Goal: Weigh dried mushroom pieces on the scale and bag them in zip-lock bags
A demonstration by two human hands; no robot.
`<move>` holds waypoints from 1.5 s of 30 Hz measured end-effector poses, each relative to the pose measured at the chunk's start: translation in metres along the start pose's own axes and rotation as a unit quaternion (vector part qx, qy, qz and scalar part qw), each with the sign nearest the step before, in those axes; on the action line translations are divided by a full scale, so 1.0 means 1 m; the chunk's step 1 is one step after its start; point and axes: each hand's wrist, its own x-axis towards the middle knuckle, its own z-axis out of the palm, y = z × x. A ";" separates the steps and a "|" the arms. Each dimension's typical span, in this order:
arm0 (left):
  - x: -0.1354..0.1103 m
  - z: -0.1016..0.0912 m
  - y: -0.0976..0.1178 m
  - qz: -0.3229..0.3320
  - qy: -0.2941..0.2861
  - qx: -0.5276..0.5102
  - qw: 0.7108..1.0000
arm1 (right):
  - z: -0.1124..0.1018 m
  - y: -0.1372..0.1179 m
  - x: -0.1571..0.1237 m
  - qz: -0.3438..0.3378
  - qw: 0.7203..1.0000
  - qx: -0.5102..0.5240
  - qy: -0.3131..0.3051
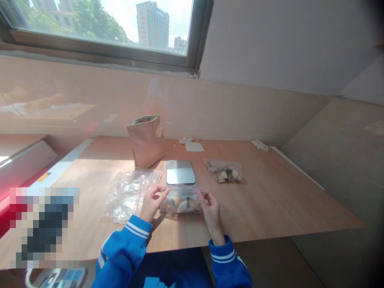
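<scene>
Head view: left hand (153, 202) and right hand (210, 210) grip the red-lined top of a resealable plastic bag (181, 204) just beside a kitchen scale (180, 172).

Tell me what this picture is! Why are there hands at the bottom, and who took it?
A person wears this camera on their head, so the picture shows what they see when they look down at their own hands. You can see their blue sleeves at the bottom. Their left hand and right hand hold a clear zip bag with brown and pale chunks inside.

On the wooden table there is another filled zip bag, a crumpled bag that looks empty, and a flat metal-topped slab that may be a kitchen scale. A brown paper pouch stands upright behind them, below a window.
</scene>
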 end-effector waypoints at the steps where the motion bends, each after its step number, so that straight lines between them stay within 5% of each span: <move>1: 0.000 0.000 0.001 -0.003 -0.005 0.004 1.000 | 0.000 0.001 0.000 -0.004 1.000 -0.006 -0.002; 16: -0.001 -0.001 0.002 0.031 0.010 0.034 0.999 | -0.004 0.007 0.000 -0.015 1.000 -0.002 0.001; 24: 0.001 0.003 -0.005 0.018 -0.038 0.012 0.999 | 0.002 0.001 0.001 -0.050 0.998 0.013 -0.043; 34: -0.003 0.006 -0.005 -0.002 -0.004 0.015 1.000 | -0.001 0.007 0.002 -0.077 0.996 0.012 -0.038; 45: -0.002 0.009 0.003 0.020 -0.055 0.018 0.998 | 0.006 0.001 0.003 -0.058 0.995 0.027 -0.081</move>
